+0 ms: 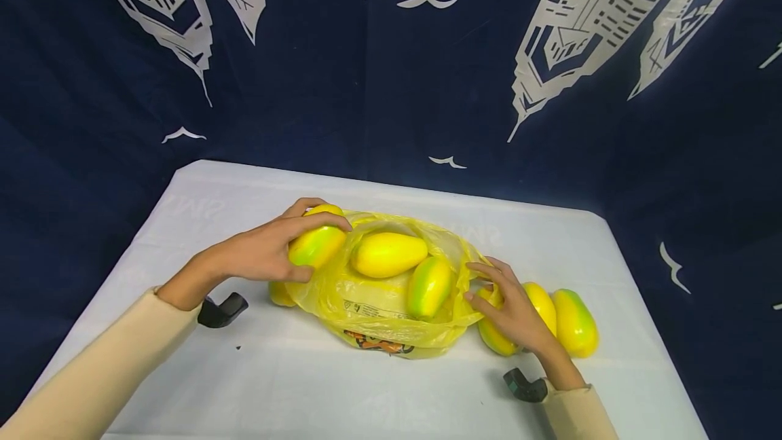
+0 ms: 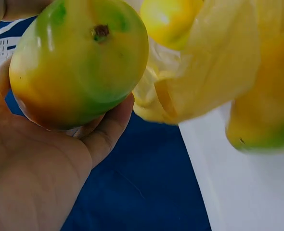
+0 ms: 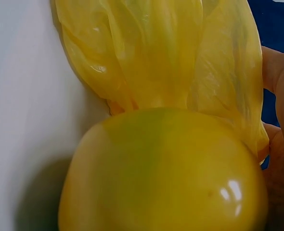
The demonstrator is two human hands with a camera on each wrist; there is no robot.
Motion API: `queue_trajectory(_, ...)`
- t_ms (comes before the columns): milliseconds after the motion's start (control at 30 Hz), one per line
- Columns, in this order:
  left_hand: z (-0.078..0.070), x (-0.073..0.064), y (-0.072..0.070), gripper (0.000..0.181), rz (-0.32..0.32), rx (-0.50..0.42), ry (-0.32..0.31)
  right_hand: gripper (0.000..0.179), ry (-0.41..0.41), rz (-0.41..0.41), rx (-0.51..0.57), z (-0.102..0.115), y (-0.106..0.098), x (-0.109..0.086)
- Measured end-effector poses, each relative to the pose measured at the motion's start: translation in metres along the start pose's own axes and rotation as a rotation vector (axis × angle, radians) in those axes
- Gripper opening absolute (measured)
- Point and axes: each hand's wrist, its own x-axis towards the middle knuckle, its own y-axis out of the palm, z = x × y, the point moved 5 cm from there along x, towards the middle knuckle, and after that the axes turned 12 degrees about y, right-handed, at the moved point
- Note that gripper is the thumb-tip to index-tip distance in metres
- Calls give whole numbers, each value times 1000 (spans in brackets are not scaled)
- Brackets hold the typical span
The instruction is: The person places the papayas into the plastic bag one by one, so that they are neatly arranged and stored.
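Observation:
My left hand (image 1: 264,247) grips a yellow-green mango (image 1: 318,247) at the left rim of a thin yellow plastic bag (image 1: 360,294). In the left wrist view, fingers and palm curl round that mango (image 2: 79,72), whose stem end faces the camera. Inside the bag's wide mouth lie two mangoes, a yellow one (image 1: 389,254) and a greener one (image 1: 430,287). At the bag's right edge, my right hand (image 1: 514,305) holds the rim between thumb and fingers. Close below that hand, a mango (image 3: 166,173) fills the lower right wrist view and partly hides the bag (image 3: 147,57).
To the right of the bag, mangoes stand close together, the outermost one (image 1: 575,323) beyond my right hand. Another mango (image 1: 281,293) shows partly under my left hand. All rest on a white-covered table (image 1: 275,386), with a dark blue printed cloth (image 1: 366,87) hanging behind.

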Motion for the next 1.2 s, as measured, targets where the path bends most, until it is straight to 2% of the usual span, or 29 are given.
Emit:
queue_trajectory(200, -5, 13, 11, 81, 53, -8, 24, 50, 6, 2, 3, 0, -1, 0)
queue_trajectory(433, -8, 28, 27, 78, 105, -32, 94, 50, 0, -5, -3, -1, -1, -1)
queue_trajectory(567, -7, 37, 38, 76, 144, -38, 114, 50, -11, -4, 5, -2, -1, 0)
queue_trajectory(900, 1, 53, 67, 76, 263, -44, 114, 50, -5, -10, -28, 1, -1, -2)
queue_trajectory(1067, 3, 62, 81, 77, 303, -101, 134, 50, -6, -4, -19, 2, 0, -2)
queue_trajectory(1200, 9, 66, 92, 79, 325, -166, 94, 50, -6, -4, -18, 0, 1, -2)
